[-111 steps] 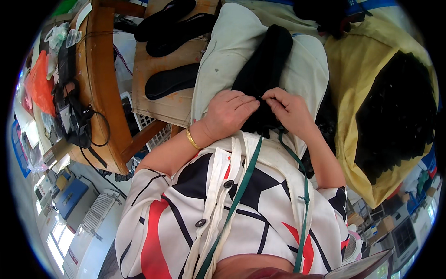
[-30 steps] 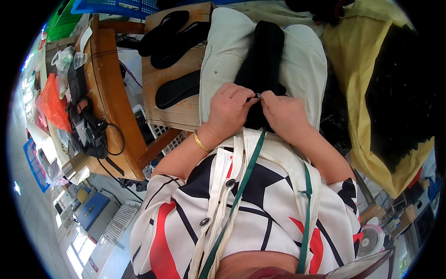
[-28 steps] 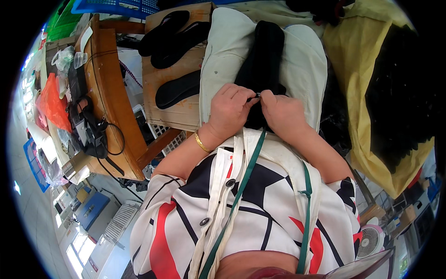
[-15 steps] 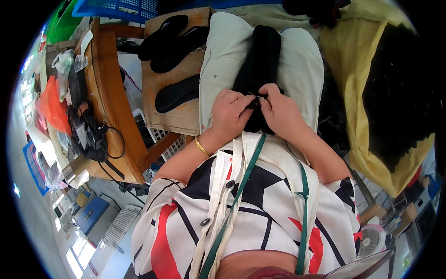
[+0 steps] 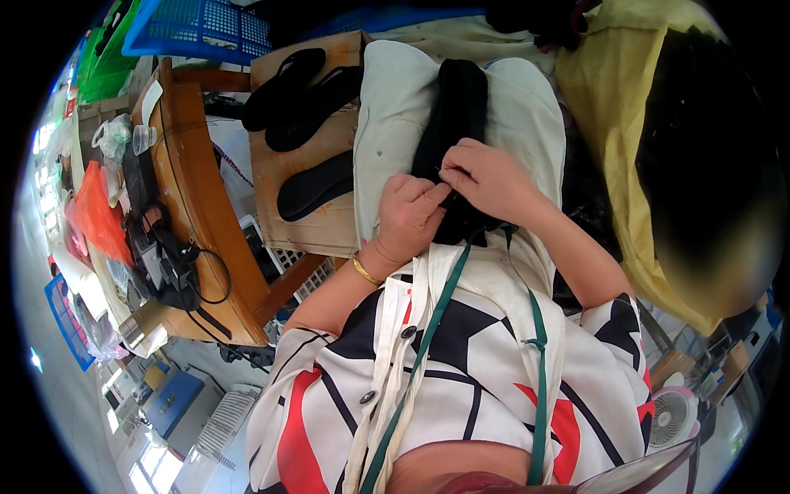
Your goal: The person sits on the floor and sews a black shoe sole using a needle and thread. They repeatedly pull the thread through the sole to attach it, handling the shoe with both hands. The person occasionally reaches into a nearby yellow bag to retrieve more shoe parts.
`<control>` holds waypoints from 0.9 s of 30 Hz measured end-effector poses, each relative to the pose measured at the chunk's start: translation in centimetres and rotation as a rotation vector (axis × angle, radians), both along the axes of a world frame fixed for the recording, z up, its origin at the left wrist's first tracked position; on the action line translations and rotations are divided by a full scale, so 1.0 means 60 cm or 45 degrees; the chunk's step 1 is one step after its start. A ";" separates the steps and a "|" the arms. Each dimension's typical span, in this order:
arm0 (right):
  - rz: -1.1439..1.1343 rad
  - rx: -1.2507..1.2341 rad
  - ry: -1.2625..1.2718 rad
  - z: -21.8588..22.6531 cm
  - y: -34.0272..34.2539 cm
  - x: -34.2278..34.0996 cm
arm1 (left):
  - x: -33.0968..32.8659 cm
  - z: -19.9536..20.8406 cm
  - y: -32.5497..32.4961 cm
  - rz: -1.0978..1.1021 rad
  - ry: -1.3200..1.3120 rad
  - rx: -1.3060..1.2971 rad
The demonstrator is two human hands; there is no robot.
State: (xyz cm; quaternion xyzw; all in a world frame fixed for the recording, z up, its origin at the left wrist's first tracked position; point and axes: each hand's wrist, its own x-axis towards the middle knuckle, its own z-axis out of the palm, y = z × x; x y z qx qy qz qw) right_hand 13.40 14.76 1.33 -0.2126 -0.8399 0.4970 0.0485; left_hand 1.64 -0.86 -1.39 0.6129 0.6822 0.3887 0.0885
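A long black fabric piece point(image 5: 461, 95) lies lengthwise over the pale apron cloth point(image 5: 395, 86) on my lap. My left hand point(image 5: 409, 214) is closed at its near part, thumb and forefinger pinching the dark edge. Just above and to the right, my right hand point(image 5: 490, 179) is closed in a pinch, its fingertips close to the left hand's. Whatever thin thing sits between the right fingertips is too small to make out. The piece's near end is partly hidden by my hands.
To the left, several black insoles point(image 5: 317, 185) lie on a cardboard sheet point(image 5: 263, 169) beside a wooden table point(image 5: 202, 165). A yellow sack point(image 5: 613, 107) of dark material stands at my right. Blue baskets point(image 5: 197, 33) are at the far left, and a fan point(image 5: 671, 416) is low at the right.
My right hand has shifted left and up, turning over toward the left hand. The thin shiny thing seen between the fingertips no longer shows clearly. The view has tilted slightly.
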 end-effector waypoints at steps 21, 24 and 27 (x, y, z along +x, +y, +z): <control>-0.524 -0.924 0.835 0.039 0.108 0.008 | -0.024 0.021 0.017 -0.043 -0.376 -0.234; -0.146 -0.228 0.386 0.032 0.079 0.026 | -0.031 0.020 0.017 -0.042 -0.428 -0.287; 0.185 0.268 0.318 0.008 0.055 0.023 | -0.037 0.010 0.018 -0.080 -0.570 -0.280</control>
